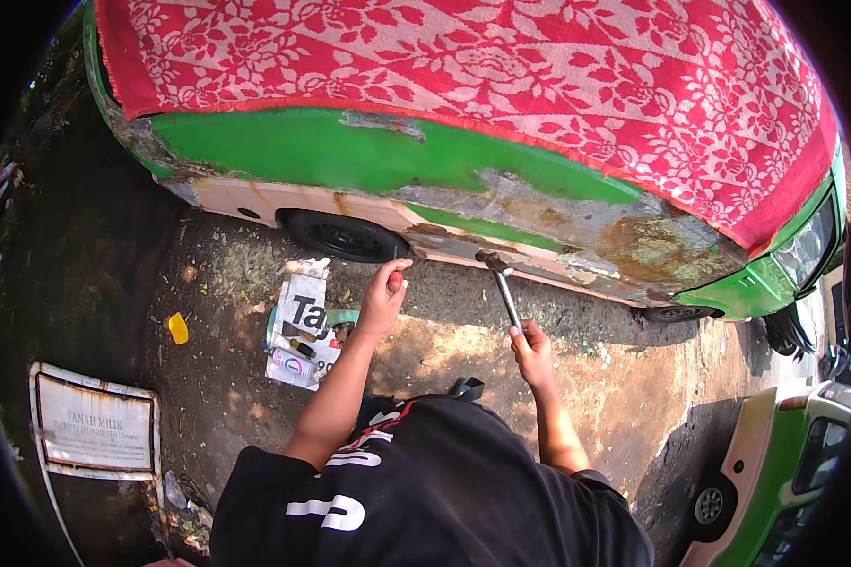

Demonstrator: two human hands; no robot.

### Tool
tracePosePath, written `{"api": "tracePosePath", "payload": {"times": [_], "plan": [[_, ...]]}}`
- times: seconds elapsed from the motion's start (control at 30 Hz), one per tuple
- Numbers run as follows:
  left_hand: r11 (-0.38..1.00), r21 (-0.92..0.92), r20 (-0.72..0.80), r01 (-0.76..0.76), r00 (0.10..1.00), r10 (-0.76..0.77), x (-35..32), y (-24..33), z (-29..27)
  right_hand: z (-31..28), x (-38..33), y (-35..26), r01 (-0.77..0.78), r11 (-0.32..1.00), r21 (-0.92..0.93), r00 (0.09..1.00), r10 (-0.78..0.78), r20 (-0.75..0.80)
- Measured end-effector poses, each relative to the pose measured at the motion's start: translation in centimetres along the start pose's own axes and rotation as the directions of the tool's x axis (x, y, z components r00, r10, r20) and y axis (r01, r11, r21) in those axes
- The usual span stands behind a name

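Observation:
My right hand [533,354] grips the handle of a hammer [507,298], its dark head raised near the lower side of a green and cream van [321,151]. My left hand [382,300] is closed in front of the van's dark wheel [343,236]. Its fingers are pinched around something small and thin that I cannot make out, with a spot of red at the thumb. Along the panel beside the hammer, paint is stripped to bare grey metal and brown rust [667,241].
A red and white floral cloth [501,66] drapes over the van. Left of my left arm, a printed white sheet [303,283] with small tools lies on the ground. A yellow scrap [178,328] and a framed sign [95,425] are farther left. Another green vehicle [785,472] stands at lower right.

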State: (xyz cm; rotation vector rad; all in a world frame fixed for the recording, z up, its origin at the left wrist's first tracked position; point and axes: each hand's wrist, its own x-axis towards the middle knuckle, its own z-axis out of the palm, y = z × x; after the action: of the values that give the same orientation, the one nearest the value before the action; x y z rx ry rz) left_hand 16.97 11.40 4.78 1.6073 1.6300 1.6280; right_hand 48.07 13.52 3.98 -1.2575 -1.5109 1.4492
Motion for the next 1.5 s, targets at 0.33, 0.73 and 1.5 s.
{"api": "tracePosePath", "payload": {"times": [0.33,0.73,1.5], "plan": [[0.997,0.058,-0.027,0.041,0.999,-0.040,1.4,-0.6,1.7,-1.3,2.9,-1.6,-0.032,0.998,0.056,0.997,0.028,0.072],[0.995,-0.059,0.195,0.081,0.979,-0.068,6.0,-5.4,0.3,2.9,5.5,-3.7,-0.060,0.998,-0.018,0.998,0.060,0.001],[0.993,-0.030,0.316,-0.114,0.941,0.118,10.0,-14.2,2.3,6.2,7.1,-3.4,-0.171,0.980,-0.104,0.985,0.167,-0.046]]}}
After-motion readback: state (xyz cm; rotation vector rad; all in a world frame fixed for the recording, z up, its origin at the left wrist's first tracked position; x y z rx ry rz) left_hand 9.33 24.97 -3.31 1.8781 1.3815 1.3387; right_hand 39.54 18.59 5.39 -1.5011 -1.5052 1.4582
